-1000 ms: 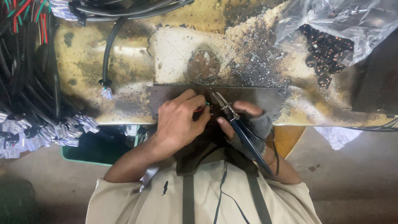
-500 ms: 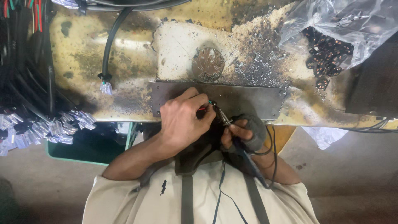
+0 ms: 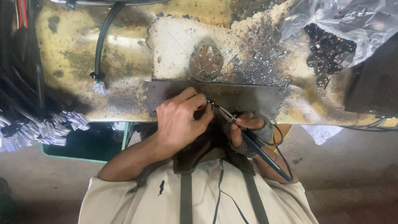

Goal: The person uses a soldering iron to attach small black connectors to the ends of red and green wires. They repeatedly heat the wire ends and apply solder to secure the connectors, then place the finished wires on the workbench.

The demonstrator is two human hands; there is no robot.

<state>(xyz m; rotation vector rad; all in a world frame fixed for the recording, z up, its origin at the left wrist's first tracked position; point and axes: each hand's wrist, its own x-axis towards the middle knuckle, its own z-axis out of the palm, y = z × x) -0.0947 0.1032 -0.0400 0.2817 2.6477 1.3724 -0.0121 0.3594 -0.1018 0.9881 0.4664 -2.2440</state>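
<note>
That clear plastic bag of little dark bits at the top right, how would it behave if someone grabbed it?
The clear plastic bag looks thin and crinkled, so probably floppy. The dark pieces bunch inside, so they would likely shift and sag when lifted.

Left hand (image 3: 180, 120): pinching a small red-tipped wire on the metal plate (image 3: 248, 97).
Right hand (image 3: 248, 130): I hold the soldering iron (image 3: 248, 141), tip at plate's near edge.

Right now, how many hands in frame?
2. The left hand pinches a small red piece at the dark plate. The right hand, just beside it, grips a soldering iron. No others show.
</note>
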